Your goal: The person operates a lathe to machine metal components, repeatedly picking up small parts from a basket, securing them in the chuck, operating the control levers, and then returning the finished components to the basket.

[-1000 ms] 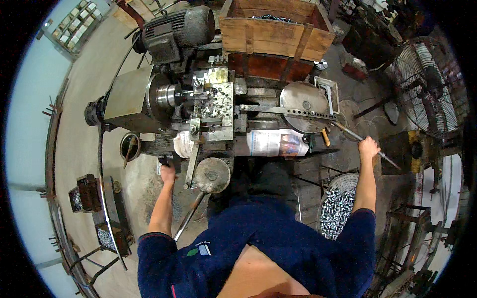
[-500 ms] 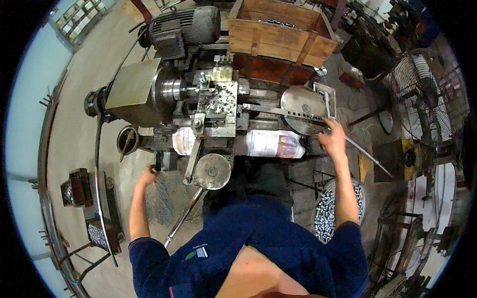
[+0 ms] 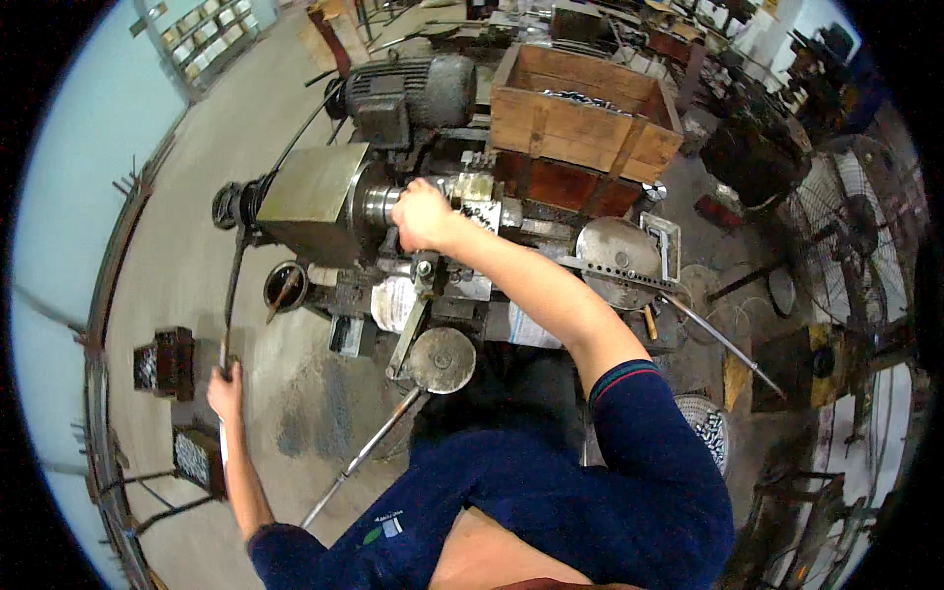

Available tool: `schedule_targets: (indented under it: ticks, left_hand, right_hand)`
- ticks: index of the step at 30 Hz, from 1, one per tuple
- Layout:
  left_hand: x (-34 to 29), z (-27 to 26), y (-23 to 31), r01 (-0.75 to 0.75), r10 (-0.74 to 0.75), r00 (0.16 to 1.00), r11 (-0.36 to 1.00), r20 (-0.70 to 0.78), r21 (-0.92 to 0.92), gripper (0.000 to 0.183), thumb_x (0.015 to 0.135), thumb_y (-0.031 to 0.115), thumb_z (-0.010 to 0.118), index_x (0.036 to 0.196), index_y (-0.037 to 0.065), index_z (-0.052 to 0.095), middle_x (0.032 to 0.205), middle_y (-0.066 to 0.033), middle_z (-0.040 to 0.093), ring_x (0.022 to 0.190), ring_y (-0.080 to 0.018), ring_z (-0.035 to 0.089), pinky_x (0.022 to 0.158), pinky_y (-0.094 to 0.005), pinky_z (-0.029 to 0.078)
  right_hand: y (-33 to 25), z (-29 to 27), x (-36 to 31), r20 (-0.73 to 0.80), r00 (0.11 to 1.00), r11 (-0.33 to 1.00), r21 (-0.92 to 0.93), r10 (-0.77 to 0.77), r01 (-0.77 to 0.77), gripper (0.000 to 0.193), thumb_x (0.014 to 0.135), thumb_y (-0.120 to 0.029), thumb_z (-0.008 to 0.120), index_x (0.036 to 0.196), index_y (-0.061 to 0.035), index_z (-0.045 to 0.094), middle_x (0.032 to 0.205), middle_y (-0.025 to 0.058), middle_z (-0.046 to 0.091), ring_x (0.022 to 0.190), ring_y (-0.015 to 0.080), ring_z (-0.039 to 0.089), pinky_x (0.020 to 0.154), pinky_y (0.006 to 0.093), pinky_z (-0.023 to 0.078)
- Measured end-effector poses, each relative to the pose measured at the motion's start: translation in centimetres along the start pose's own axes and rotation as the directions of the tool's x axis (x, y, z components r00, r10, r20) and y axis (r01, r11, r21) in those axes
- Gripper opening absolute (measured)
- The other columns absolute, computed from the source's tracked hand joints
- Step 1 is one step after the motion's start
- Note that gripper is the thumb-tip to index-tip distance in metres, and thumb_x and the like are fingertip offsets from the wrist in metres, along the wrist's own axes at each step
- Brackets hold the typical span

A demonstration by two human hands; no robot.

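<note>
My left hand (image 3: pixel 225 393) is closed around a long metal lever bar (image 3: pixel 233 285) that runs down along the left side of the lathe headstock (image 3: pixel 307 200). My right arm reaches across the machine. At the bright spindle nose (image 3: pixel 375 206), my right hand (image 3: pixel 423 218) is closed, fingers curled beside its front end; whatever they hold is hidden. Under the right forearm, the tool slide (image 3: pixel 480 214) is partly covered and has dark chips on it. A round metal disc (image 3: pixel 442 360) with a handle sits in front of the slide.
An electric motor (image 3: pixel 430 90) stands behind the headstock. A wooden crate (image 3: pixel 560 126) with metal parts is at the back. Another lever disc (image 3: pixel 615 243) is to the right. A pot (image 3: pixel 285 286) with a brush, parts bins (image 3: pixel 177 362) and a fan (image 3: pixel 854 221) surround the machine.
My right hand has left the right-hand disc's lever and moved left to the spindle. My left hand has gone from beside the small tray to the long bar. The view has shifted.
</note>
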State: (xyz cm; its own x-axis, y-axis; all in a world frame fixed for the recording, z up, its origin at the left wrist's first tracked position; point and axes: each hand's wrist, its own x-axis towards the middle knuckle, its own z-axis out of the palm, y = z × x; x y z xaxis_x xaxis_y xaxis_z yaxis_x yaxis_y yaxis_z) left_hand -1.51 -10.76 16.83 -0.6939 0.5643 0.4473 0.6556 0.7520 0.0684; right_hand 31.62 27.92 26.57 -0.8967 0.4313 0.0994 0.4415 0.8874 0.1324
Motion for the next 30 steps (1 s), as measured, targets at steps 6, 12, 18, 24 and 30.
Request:
schedule_targets:
  ticks: [6,12,18,24,30]
  left_hand:
    - [-3.9,-3.9,6.9,0.138,-0.125,0.970,0.989,0.210,-0.049,0.043,0.072,0.037,0.066,0.086,-0.003,0.055,0.077,-0.0232,0.061,0.074,-0.0400,0.059,0.066,-0.0450,0.047]
    - [-1.3,-5.4,5.5,0.172,0.064,0.846,0.907,0.530,-0.384,0.029,0.073,0.019,0.067,0.083,-0.004,0.053,0.059,-0.0138,0.057,0.051,-0.0227,0.060,0.047,-0.0341,0.047]
    - [3.5,-0.6,7.5,0.453,0.161,0.757,0.569,0.633,-0.687,0.022,0.080,0.012,0.059,0.088,-0.008,0.053,0.063,-0.0115,0.057,0.053,-0.0186,0.059,0.048,-0.0313,0.049]
    - [1.9,-0.4,3.4,0.452,0.189,0.784,0.478,0.591,-0.753,0.024,0.086,0.023,0.059,0.079,0.001,0.051,0.057,-0.0009,0.049,0.047,-0.0090,0.045,0.043,-0.0248,0.034]
    - [2.3,2.2,3.1,0.540,-0.014,0.783,0.513,0.622,-0.667,0.031,0.081,0.028,0.065,0.088,-0.001,0.059,0.068,-0.0055,0.058,0.057,-0.0115,0.052,0.052,-0.0255,0.042]
  right_hand:
    - [-0.8,-1.0,0.2,0.082,0.997,0.997,0.071,-0.009,0.003,0.020,0.063,-0.021,0.061,0.077,-0.0092,0.069,0.086,0.0114,0.065,0.093,0.0281,0.056,0.091,0.0376,0.037]
    - [2.8,-6.0,-4.2,-0.239,0.971,0.997,-0.069,0.029,-0.046,0.028,0.058,-0.030,0.064,0.075,-0.0078,0.068,0.079,0.0112,0.063,0.088,0.0282,0.056,0.089,0.0393,0.037]
    - [14.2,-9.6,-8.2,-0.634,0.683,0.883,-0.001,0.363,-0.470,0.043,0.056,-0.028,0.068,0.093,-0.0070,0.064,0.110,0.0195,0.052,0.105,0.0336,0.047,0.089,0.0410,0.041]
    - [10.5,-10.1,-20.2,-0.648,0.722,0.954,0.295,0.241,-0.054,0.040,0.053,-0.017,0.063,0.090,-0.0002,0.064,0.120,0.0187,0.049,0.107,0.0348,0.049,0.090,0.0394,0.042]
    - [10.0,-5.3,-44.4,0.307,0.211,0.058,0.441,0.928,-0.896,0.041,0.060,-0.020,0.059,0.096,-0.0007,0.064,0.094,0.0169,0.063,0.087,0.0289,0.060,0.081,0.0348,0.046]
